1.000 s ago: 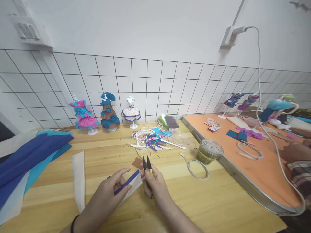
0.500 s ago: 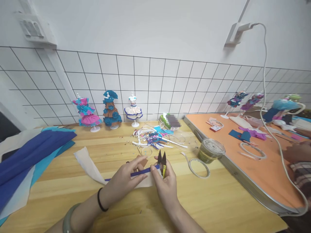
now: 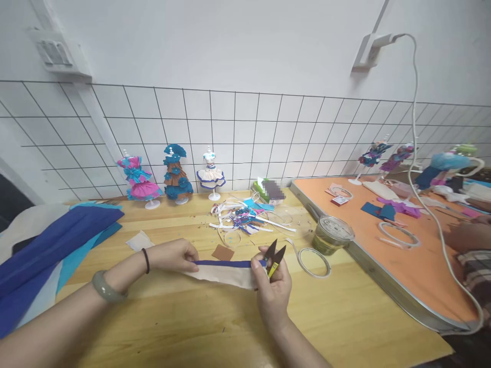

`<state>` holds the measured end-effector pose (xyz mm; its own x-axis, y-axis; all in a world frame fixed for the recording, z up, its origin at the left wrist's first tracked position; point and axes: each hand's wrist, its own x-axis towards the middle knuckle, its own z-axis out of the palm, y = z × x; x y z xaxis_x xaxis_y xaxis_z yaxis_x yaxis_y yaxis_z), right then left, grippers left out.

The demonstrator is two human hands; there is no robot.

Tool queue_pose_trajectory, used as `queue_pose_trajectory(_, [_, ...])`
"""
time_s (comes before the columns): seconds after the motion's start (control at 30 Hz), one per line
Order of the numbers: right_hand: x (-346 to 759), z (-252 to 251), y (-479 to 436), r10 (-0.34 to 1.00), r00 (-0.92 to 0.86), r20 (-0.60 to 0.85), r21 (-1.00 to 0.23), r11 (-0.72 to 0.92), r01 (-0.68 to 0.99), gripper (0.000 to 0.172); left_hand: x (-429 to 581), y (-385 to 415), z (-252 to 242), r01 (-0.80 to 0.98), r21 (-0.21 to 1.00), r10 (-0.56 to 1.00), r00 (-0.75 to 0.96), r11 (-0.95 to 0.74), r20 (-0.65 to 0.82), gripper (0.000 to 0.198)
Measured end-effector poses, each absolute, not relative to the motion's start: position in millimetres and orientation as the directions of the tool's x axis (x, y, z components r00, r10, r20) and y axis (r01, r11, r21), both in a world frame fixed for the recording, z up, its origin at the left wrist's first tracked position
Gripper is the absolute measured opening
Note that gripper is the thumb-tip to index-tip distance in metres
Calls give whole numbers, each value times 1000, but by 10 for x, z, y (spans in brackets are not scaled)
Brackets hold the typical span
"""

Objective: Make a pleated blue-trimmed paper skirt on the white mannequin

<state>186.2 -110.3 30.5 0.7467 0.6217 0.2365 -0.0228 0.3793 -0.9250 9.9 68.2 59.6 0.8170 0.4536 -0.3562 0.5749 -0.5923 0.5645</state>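
My left hand is closed, pinching the left end of a cream paper strip edged with a dark blue ribbon. My right hand pinches the strip's right end and also grips small thread snips, their black blades pointing up and apart. The strip is stretched flat between both hands on the wooden table. A small brown paper scrap lies just behind the strip.
Three miniature paper dresses on stands line the wire grid wall. A pile of ribbon scraps, a tape roll and a lidded cup of drink sit behind. Blue paper sheets lie left. An orange board and another person's arm are right.
My hands have moved apart, the left sliding left and the right going right, stretching the strip out flat. The loose cream end at left has been pulled in.
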Motion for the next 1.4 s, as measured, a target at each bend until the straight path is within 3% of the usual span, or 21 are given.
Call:
queue_pose_trajectory(0.1, [1909, 268, -1101, 593, 758, 271, -917, 398, 16, 28, -21, 827, 564, 649, 511, 514, 760, -564, -397, 27])
queue_pose_trajectory(0.23, [1966, 222, -1090, 545, 772, 328, -905, 415, 93, 27, -174, 997, 492, 674, 436, 611, 733, -596, -298, 27])
queue_pose_trajectory(0.63, [1993, 164, -1037, 567, 790, 234, -886, 459, -67, 37, -1165, 1006, 281, 820, 351, 867, 497, -453, -43, 33])
queue_pose_trajectory(0.87, [1909, 216, -1059, 706, 701, 95, -983, 178, -45, 44, -1782, 533, 31, 853, 311, 896, 334, -420, 293, 37])
queue_pose_trajectory(1.03, [1880, 129, -930, 871, 488, 54, -998, 34, 51, 51, -2164, 195, -53, 891, 272, 876, 228, -364, 425, 36])
queue_pose_trajectory(1.2, [1909, -51, -799, 908, 418, 39, -988, -27, 151, 57, -2445, -8, -99, 929, 216, 869, 173, -300, 464, 38])
queue_pose_trajectory(1.4, [1958, -191, -739, 923, 384, 32, -965, -71, 253, 56, -2463, -135, -171, 963, 147, 940, 177, -227, 290, 38])
